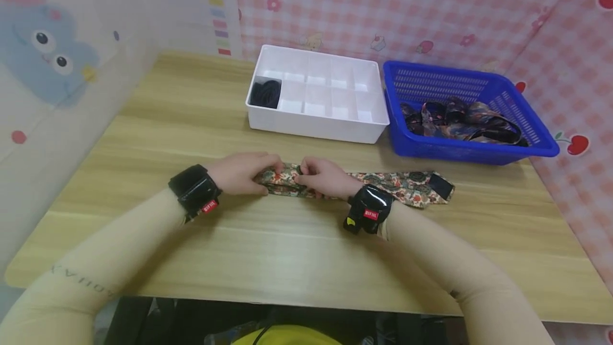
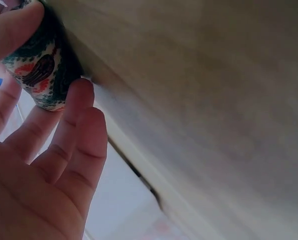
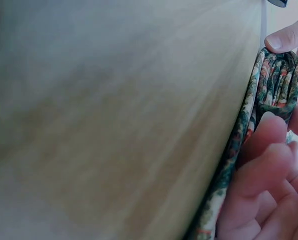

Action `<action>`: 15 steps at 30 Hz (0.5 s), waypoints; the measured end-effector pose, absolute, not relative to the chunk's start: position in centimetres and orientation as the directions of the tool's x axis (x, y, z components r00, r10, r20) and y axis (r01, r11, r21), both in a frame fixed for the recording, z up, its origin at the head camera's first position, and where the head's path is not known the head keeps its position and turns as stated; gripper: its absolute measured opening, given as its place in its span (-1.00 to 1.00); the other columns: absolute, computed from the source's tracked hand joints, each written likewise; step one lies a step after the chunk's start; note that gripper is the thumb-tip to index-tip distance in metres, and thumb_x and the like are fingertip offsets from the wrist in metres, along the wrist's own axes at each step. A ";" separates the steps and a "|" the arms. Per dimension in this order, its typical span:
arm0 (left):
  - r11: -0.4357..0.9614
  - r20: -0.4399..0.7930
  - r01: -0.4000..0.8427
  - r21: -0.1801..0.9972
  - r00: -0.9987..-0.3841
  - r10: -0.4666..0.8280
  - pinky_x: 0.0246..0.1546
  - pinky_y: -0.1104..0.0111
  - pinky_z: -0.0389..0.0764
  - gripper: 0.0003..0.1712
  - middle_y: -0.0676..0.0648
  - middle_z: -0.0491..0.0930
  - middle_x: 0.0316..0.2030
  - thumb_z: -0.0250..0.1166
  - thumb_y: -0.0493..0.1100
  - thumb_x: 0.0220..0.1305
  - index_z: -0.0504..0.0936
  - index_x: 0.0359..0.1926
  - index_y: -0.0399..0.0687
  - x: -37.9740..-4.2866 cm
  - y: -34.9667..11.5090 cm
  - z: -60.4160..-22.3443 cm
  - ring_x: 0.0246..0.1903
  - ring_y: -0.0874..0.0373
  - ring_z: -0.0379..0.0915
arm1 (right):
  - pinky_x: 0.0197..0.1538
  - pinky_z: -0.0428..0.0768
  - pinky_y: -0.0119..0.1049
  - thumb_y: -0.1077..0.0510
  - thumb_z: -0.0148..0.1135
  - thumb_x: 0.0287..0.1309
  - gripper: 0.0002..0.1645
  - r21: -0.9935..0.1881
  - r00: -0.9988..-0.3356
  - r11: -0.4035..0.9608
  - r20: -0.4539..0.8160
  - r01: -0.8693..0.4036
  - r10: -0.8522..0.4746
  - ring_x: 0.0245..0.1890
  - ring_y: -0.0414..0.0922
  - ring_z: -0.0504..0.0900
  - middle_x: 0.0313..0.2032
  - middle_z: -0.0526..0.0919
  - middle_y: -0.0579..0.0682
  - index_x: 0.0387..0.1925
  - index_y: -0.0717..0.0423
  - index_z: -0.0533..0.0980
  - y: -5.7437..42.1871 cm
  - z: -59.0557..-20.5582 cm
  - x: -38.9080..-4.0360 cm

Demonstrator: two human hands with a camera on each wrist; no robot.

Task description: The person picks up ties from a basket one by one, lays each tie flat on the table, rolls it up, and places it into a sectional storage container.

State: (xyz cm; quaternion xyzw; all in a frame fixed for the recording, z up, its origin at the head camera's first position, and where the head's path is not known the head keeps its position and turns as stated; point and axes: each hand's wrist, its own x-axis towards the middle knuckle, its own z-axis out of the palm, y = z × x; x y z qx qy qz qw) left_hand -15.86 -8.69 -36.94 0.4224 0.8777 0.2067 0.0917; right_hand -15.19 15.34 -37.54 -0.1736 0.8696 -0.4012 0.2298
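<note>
- While the left hand [image 1: 245,173] curls its thumb and fingers round the rolled end of a long, cream, orange and dark-green patterned fabric tie [image 1: 397,182], the right hand [image 1: 329,177] appears to pinch the same roll from the other side.
- The tie lies on the pale wood-grain tabletop [image 1: 239,254], in front of a white, rectangular, divided plastic box [image 1: 316,126] and a blue, slotted plastic basket [image 1: 455,150]; its unrolled length runs right, beneath the right hand, to a tail with a black patch [image 1: 440,187].
- The step in hand looks like rolling, and the right wrist view shows the layers stacked in a flattened oval coil [image 3: 279,82].
- To do it well, the left hand should pin the coil gently while the right tucks each turn snugly; slack would probably let the layers spring apart.
- Edges want lining up at every turn, since a skewed start would likely make the coil cone outward.
- The loose length is best smoothed straight along the tabletop, so that no twist is wound in.
- Light, even pressure should suit such soft cloth; hard squeezing may crease it.
</note>
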 end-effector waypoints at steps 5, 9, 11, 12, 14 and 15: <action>0.547 0.005 0.694 0.469 -0.621 0.784 0.01 0.06 0.49 -0.48 -0.06 0.56 -0.07 0.47 -0.30 -0.05 0.48 -0.03 -0.01 -16.1 -8.8 -36.5 -0.05 0.00 0.48 | -0.66 0.39 -0.36 0.01 0.16 0.30 -0.74 -0.787 -0.832 0.606 -0.253 -0.120 -0.494 -0.70 -0.17 0.39 -0.54 0.48 -0.04 -0.40 0.05 0.36 15.5 -37.3 -15.0; 0.551 -0.013 0.687 0.474 -0.620 0.785 -0.05 0.10 0.51 -0.49 -0.03 0.57 -0.11 0.47 -0.30 -0.07 0.50 -0.05 0.01 -16.2 -8.8 -35.9 -0.13 0.04 0.48 | -0.68 0.37 -0.36 -0.18 0.15 0.28 -0.60 -0.775 -0.837 0.622 -0.263 -0.114 -0.480 -0.72 -0.18 0.36 -0.56 0.49 -0.04 -0.40 0.06 0.42 15.0 -37.3 -15.1; 0.549 -0.005 0.700 0.456 -0.615 0.788 -0.11 0.13 0.52 -0.51 -0.01 0.58 -0.16 0.46 -0.32 -0.09 0.52 -0.08 0.02 -16.3 -8.8 -35.4 -0.19 0.07 0.48 | -0.69 0.34 -0.36 -0.30 0.12 0.25 -0.48 -0.759 -0.834 0.641 -0.276 -0.116 -0.477 -0.73 -0.18 0.34 -0.56 0.50 -0.04 -0.39 0.08 0.44 14.6 -37.1 -15.1; 0.548 0.000 0.706 0.449 -0.613 0.790 -0.14 0.15 0.52 -0.52 -0.01 0.58 -0.17 0.44 -0.33 -0.11 0.53 -0.10 0.02 -16.4 -8.8 -35.0 -0.21 0.09 0.47 | -0.70 0.32 -0.36 -0.36 0.11 0.22 -0.42 -0.750 -0.832 0.652 -0.289 -0.112 -0.475 -0.74 -0.19 0.33 -0.56 0.50 -0.04 -0.39 0.09 0.45 14.3 -37.0 -15.2; 0.540 0.018 0.725 0.428 -0.604 0.797 -0.22 0.19 0.51 -0.53 0.00 0.56 -0.20 0.40 -0.35 -0.13 0.55 -0.11 0.02 -16.5 -8.5 -34.2 -0.27 0.10 0.44 | -0.72 0.28 -0.37 -0.43 0.08 0.17 -0.35 -0.736 -0.822 0.669 -0.317 -0.102 -0.474 -0.76 -0.20 0.30 -0.57 0.49 -0.04 -0.36 0.10 0.45 14.0 -36.7 -15.3; 0.531 0.028 0.737 0.417 -0.595 0.804 -0.24 0.21 0.51 -0.53 0.00 0.55 -0.20 0.39 -0.36 -0.14 0.56 -0.11 0.02 -16.6 -8.3 -33.9 -0.28 0.10 0.43 | -0.72 0.26 -0.38 -0.45 0.06 0.17 -0.32 -0.739 -0.812 0.667 -0.327 -0.100 -0.483 -0.77 -0.21 0.29 -0.56 0.50 -0.03 -0.34 0.11 0.46 14.0 -36.5 -15.3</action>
